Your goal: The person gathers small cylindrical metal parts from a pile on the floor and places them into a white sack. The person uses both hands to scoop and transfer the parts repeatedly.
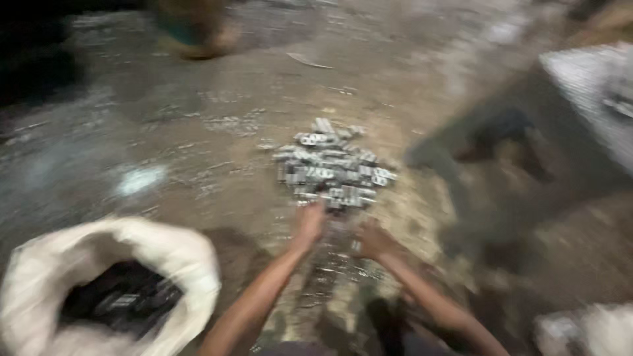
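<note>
- A pile of small shiny metal pieces (331, 170) lies on the dirt floor (198, 132).
- Both hands reach to the near edge of the pile: left hand (308, 223), right hand (374, 241).
- The picture is blurry, so I cannot tell if they hold anything.
- A white sack (173, 254) sits open, left of the pile.
- Best to scoop small handfuls, I think, so none drop.

Sack (191, 264) left, floor (198, 151) ahead open.

An open white sack (175, 254) of dark metal parts sits on the dusty floor (198, 151).
</note>
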